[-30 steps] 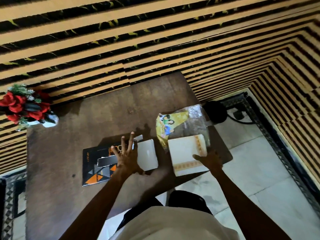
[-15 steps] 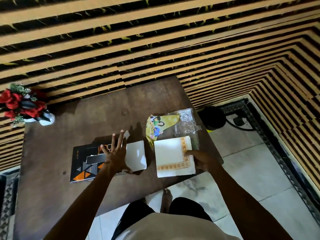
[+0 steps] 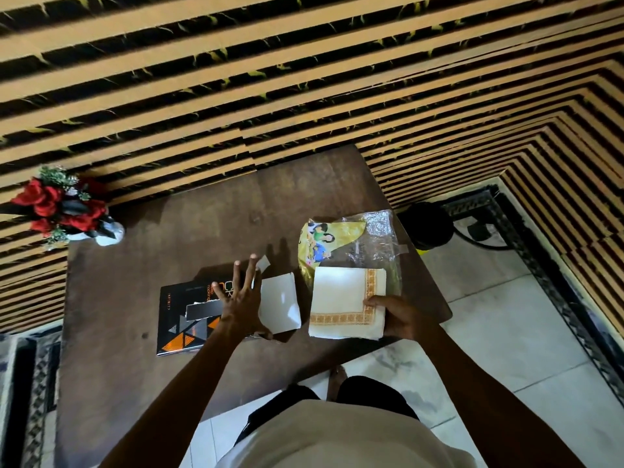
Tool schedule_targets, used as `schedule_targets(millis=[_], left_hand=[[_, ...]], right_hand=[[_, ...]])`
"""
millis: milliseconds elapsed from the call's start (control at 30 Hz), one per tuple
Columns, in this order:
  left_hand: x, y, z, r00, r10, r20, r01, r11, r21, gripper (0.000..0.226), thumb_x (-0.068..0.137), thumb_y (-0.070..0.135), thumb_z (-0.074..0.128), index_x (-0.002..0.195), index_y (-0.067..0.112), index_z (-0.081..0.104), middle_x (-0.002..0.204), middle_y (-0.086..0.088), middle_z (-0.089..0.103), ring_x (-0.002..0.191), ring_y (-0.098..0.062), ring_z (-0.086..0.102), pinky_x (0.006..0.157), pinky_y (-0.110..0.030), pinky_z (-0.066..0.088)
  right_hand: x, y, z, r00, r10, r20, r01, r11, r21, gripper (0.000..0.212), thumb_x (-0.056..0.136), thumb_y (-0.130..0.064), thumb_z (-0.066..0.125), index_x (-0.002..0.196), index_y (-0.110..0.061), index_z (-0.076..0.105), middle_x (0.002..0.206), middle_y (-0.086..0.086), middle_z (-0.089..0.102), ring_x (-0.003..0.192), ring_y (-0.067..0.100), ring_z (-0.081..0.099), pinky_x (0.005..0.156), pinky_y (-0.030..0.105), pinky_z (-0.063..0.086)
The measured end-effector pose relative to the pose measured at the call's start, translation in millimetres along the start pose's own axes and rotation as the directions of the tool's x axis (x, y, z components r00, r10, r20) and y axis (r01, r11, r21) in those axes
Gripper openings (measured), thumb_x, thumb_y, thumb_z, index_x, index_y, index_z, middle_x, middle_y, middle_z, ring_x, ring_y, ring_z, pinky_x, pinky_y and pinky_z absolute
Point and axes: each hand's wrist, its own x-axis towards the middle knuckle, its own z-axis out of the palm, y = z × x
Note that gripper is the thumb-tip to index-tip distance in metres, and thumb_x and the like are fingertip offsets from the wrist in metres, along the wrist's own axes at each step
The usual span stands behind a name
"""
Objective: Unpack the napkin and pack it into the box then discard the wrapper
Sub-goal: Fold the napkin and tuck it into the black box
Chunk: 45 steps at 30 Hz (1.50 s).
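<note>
1. Dark brown wood makes up the table [image 3: 175,238], which stands against a wall of tan and black stripes.
2. White napkin [image 3: 341,298], a folded stack with an orange patterned border, lies near the table's right edge, close to the near edge.
3. Right hand [image 3: 400,317] grips the napkin at its near right corner, thumb on top along the border, the other fingers hidden beneath the stack.
4. Clear wrapper [image 3: 374,241], with a yellow printed panel showing cartoon figures, lies flat just behind the napkin toward the far right corner; the napkin's far edge overlaps it.
5. Black box [image 3: 184,327], printed with orange and grey triangles, sits left of the napkin near the near edge, its white flap [image 3: 278,304] folded open to the right, just beside the napkin.
6. Left hand [image 3: 241,298] is spread wide over the box, fingers fanned and pointing toward the far edge, holding nothing; whether the palm presses on the box I cannot tell.
7. Red flowers [image 3: 57,206] in a white vase stand at the far left corner, well apart from the rest.
</note>
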Motion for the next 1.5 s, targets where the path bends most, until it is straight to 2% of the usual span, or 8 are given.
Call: schedule_targets(millis=[233, 467, 633, 867, 967, 1133, 1233, 1500], left_hand=[[-1, -4, -3, 1.000, 0.018, -0.007, -0.019, 0.997, -0.071, 0.148, 0.039, 0.072, 0.079, 0.152, 0.016, 0.000, 0.147, -0.004, -0.040, 0.146, -0.039, -0.018, 0.101, -0.080, 0.013], [-6, -11, -7, 0.998, 0.058, -0.038, -0.066, 0.963, -0.260, 0.155, 0.039, 0.062, 0.085, 0.149, 0.023, -0.016, 0.155, -0.005, -0.034, 0.144, -0.035, -0.026, 0.102, -0.078, 0.001], [-10, -32, -5, 0.987, 0.106, -0.122, -0.148, 0.894, -0.422, 0.150, 0.041, 0.055, 0.088, 0.150, 0.030, -0.011, 0.157, -0.012, -0.028, 0.143, -0.046, -0.017, 0.106, -0.078, 0.002], [-8, -34, -2, 0.985, 0.138, -0.106, -0.169, 0.900, -0.402, 0.157, 0.032, 0.061, 0.087, 0.148, 0.034, -0.016, 0.158, -0.013, -0.025, 0.142, -0.048, -0.018, 0.107, -0.075, 0.000], [-6, -33, -5, 0.989, 0.141, -0.053, -0.151, 0.924, -0.351, 0.156, 0.035, 0.059, 0.088, 0.151, 0.023, -0.010, 0.157, -0.015, -0.025, 0.142, -0.049, -0.018, 0.108, -0.076, 0.002], [-6, -33, -4, 0.988, 0.144, -0.045, -0.151, 0.929, -0.337, 0.152, 0.038, 0.059, 0.087, 0.152, 0.021, -0.006, 0.158, -0.015, -0.024, 0.142, -0.047, -0.019, 0.109, -0.075, 0.002], [-6, -37, -4, 0.984, 0.162, -0.077, -0.180, 0.899, -0.399, 0.151, 0.039, 0.061, 0.086, 0.151, 0.026, -0.008, 0.158, -0.013, -0.026, 0.142, -0.046, -0.022, 0.109, -0.072, -0.005], [-5, -43, -9, 0.977, 0.198, -0.073, -0.210, 0.868, -0.450, 0.146, 0.044, 0.054, 0.088, 0.151, 0.025, -0.008, 0.156, -0.014, -0.029, 0.141, -0.045, -0.026, 0.110, -0.071, -0.008]], right_hand=[[-17, -11, 32, 0.956, -0.294, -0.024, 0.280, 0.930, -0.236, 0.038, 0.091, -0.005, 0.057, 0.122, -0.025, 0.047, 0.109, 0.008, 0.065, 0.093, 0.030, 0.067, 0.053, 0.040, 0.060], [-5, -36, 58, 0.920, -0.375, 0.112, 0.370, 0.927, 0.060, 0.047, 0.079, -0.009, 0.067, 0.124, -0.016, 0.055, 0.112, 0.010, 0.067, 0.097, 0.031, 0.064, 0.045, 0.032, 0.057], [48, -30, 91, 0.982, -0.180, 0.066, 0.187, 0.973, -0.137, 0.031, 0.091, -0.006, 0.055, 0.122, -0.008, 0.052, 0.088, 0.010, 0.073, 0.068, 0.021, 0.071, 0.045, 0.028, 0.055], [63, -26, 104, 0.966, -0.258, 0.005, 0.240, 0.894, -0.379, 0.036, 0.087, 0.000, 0.057, 0.122, -0.004, 0.060, 0.096, 0.011, 0.069, 0.078, 0.023, 0.064, 0.079, 0.042, 0.054], [57, -30, 112, 0.966, -0.258, 0.019, 0.239, 0.859, -0.453, 0.036, 0.084, -0.005, 0.060, 0.120, -0.009, 0.060, 0.098, 0.006, 0.069, 0.084, 0.022, 0.063, 0.072, 0.032, 0.051], [51, -32, 126, 0.954, -0.283, 0.098, 0.294, 0.827, -0.479, 0.043, 0.068, -0.020, 0.064, 0.110, -0.012, 0.064, 0.109, 0.018, 0.070, 0.100, 0.036, 0.065, 0.085, 0.041, 0.050], [51, -35, 129, 0.940, -0.329, 0.093, 0.332, 0.817, -0.472, 0.022, 0.084, -0.009, 0.059, 0.105, -0.011, 0.063, 0.097, 0.014, 0.068, 0.089, 0.028, 0.063, 0.078, 0.035, 0.045], [61, -33, 128, 0.949, -0.296, 0.109, 0.315, 0.887, -0.339, 0.035, 0.090, -0.006, 0.056, 0.125, -0.005, 0.059, 0.103, 0.013, 0.070, 0.093, 0.030, 0.065, 0.082, 0.042, 0.052]])
